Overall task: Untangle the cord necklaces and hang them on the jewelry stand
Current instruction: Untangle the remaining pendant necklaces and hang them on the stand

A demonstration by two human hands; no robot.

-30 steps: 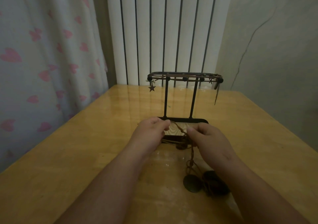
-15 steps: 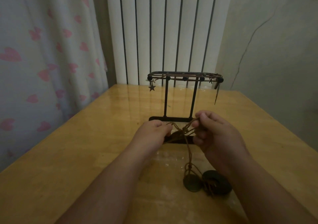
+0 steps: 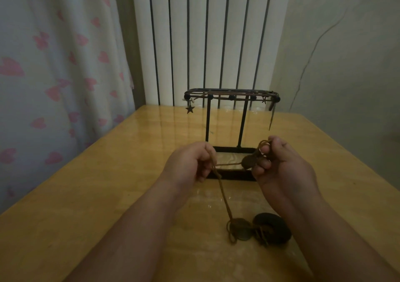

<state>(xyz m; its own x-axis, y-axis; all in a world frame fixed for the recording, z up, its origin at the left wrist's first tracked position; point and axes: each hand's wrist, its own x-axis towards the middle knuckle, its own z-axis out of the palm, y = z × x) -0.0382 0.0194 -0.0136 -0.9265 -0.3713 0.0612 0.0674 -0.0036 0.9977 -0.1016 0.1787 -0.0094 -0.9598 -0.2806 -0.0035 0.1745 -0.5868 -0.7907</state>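
While both hands are engaged on the cords, no necklace from the tangle has yet reached the stand (image 3: 242,125). The left hand (image 3: 188,164) is curled, pinching the cord (image 3: 224,197) between thumb and fingers. The right hand (image 3: 283,169) is also curled, gripping a loop of cord at its fingertips, with a small round pendant (image 3: 248,161) just beside them. A short strand runs left to right between the two hands and appears taut.

From the left hand a longer strand runs toward the near edge, ending at a flat disc (image 3: 240,230) and a dark ring (image 3: 273,227) lying together on the table (image 3: 108,195), cords bunched around them. Whether these are knotted together cannot be told.

The stand sits directly beyond the hands, its base just behind them and its top rail (image 3: 231,97) running left to right. A star charm (image 3: 190,109) already hangs at the rail's left end. Both hands are about equally near the stand. In my judgement the tangle at the near end must be freed before any lift toward the rail.
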